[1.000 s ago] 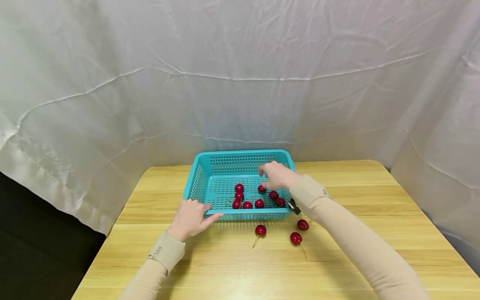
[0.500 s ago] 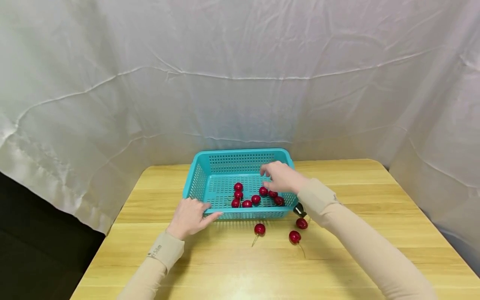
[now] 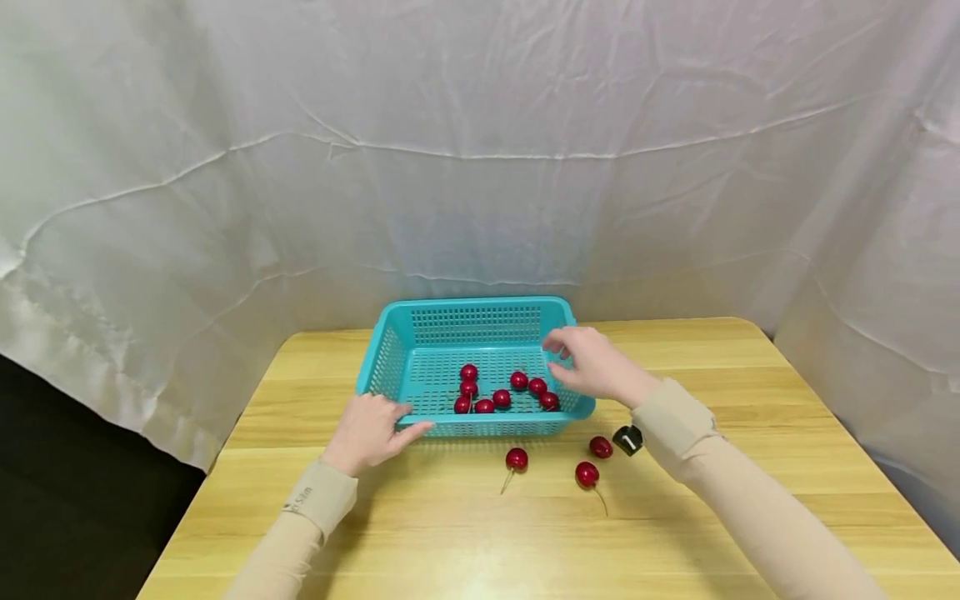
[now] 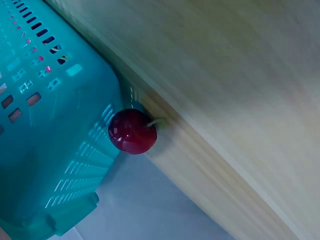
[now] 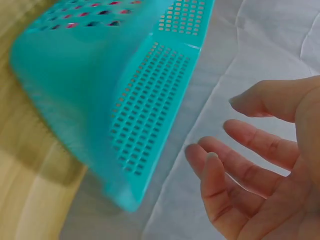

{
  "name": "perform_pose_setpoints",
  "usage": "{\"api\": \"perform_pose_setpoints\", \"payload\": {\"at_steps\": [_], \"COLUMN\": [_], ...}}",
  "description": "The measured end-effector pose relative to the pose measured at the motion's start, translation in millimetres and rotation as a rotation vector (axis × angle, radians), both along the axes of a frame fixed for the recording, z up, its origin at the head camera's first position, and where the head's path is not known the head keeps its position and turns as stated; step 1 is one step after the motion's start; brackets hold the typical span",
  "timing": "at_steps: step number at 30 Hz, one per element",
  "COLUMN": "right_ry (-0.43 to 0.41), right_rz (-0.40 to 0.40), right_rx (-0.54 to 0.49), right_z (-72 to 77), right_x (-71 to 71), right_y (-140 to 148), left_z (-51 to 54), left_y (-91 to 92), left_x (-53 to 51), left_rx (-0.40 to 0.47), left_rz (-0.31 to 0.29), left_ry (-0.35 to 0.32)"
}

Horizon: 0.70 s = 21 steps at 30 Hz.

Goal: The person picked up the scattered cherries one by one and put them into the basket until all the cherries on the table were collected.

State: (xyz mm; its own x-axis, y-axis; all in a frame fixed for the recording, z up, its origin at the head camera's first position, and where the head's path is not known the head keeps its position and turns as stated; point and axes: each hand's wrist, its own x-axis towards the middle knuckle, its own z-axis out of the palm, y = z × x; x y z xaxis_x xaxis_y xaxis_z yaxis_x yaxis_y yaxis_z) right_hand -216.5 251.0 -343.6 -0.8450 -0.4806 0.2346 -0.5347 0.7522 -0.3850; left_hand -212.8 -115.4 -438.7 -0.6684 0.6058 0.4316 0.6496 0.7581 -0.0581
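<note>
A turquoise perforated basket point(image 3: 480, 421) stands on the table with several red cherries point(image 3: 501, 398) scattered on its floor. At the front left corner, my left hand point(image 3: 367, 435) holds the rim, thumb along the front wall and fingers over the edge. My right hand point(image 3: 596, 364) hovers at the basket's right side. Its fingers are loosely bent, and nothing lies between them in the right wrist view. In front of the basket are 3 more cherries: one near the middle point(image 3: 517, 460) and two to the right point(image 3: 587, 475). A stemmed cherry point(image 4: 133, 131) shows beside the basket in the left wrist view.
The wooden table point(image 3: 465, 533) extends to both sides of the basket. A pale curtain point(image 3: 480, 208) hangs right behind the basket and along both sides. A small black device point(image 3: 627, 439) sits at the right wrist, close to the rightmost loose cherry.
My right hand has drawn back to the right, from over the basket's inside to its right rim. One cherry in the basket has rolled a little left. My left hand keeps its place on the rim.
</note>
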Motion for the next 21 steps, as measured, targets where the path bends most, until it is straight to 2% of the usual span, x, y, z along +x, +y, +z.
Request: {"api": "perform_pose_setpoints", "payload": {"at_steps": [3,8,12,16,21], "right_ry": [0.002,-0.063,-0.084,-0.07,-0.071], "right_rz": [-0.021,-0.075,-0.127,-0.153,-0.14], "right_rx": [-0.093,-0.281,-0.369,-0.384,-0.279], "right_z": [-6.0,-15.7,-26.9,-38.5,-52.8], "right_x": [9.4,28.8,40.3,50.0,61.3], "right_y": [13,33,49,65,81], "left_z": [2.1,5.2,6.9,7.4,6.1], "left_y": [-1.4,-1.7,-1.7,-1.6,-2.4], "left_x": [1.3,1.6,0.8,1.5,0.5], "left_rx": [0.001,-0.003,-0.004,-0.004,-0.003], "left_rz": [-0.004,-0.014,-0.015,-0.015,-0.02], "left_ry": [-0.003,-0.006,-0.022,-0.022,-0.018]}}
